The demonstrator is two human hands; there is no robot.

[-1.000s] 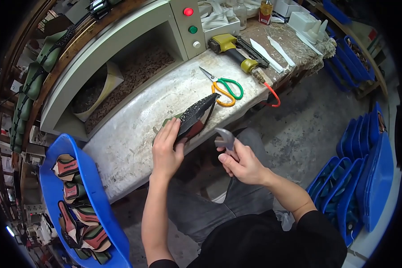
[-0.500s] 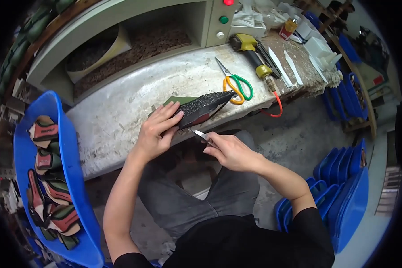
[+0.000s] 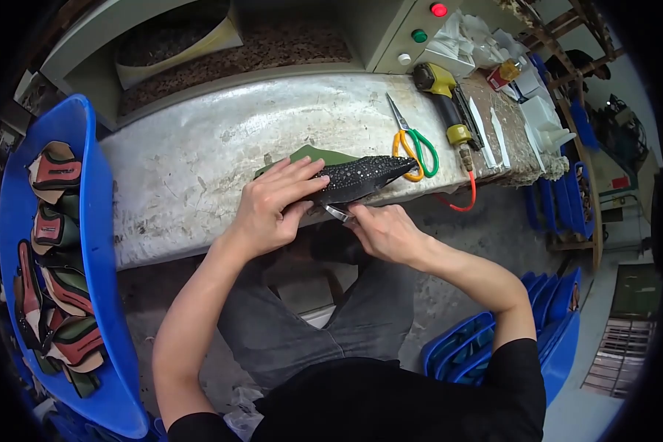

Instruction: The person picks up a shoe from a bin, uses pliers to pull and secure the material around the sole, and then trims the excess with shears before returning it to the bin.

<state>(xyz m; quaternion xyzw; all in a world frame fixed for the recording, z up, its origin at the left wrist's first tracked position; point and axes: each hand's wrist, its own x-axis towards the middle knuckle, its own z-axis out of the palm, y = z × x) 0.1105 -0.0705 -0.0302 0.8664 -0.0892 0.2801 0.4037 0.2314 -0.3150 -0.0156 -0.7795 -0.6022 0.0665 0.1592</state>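
Observation:
A black shoe [image 3: 361, 174] with pale speckles and a pointed toe lies on its side at the front edge of the workbench, toe to the right. My left hand [image 3: 269, 206] grips its near end, fingers laid over the top and thumb at the lower edge. Held in my right hand [image 3: 390, 232] is a small silver hand tool [image 3: 337, 213], its tip right at the shoe's lower edge; my fingers hide the rest of it. Green material [image 3: 313, 154] shows behind the shoe. Scissors [image 3: 411, 144] with orange and green handles lie just beyond the toe.
A yellow-black air tool [image 3: 446, 96] with a red hose [image 3: 470, 197] rests at the right, beside white strips [image 3: 499, 132]. A blue bin [image 3: 99, 199] of shoe parts stands left. Behind is a machine housing [image 3: 390, 37] with buttons. More blue bins [image 3: 457, 342] stand on the floor right.
The silver tool's tip has come in against the shoe's lower edge, with my right hand now closer to my left. The view has shifted, and the shoe is turned slightly.

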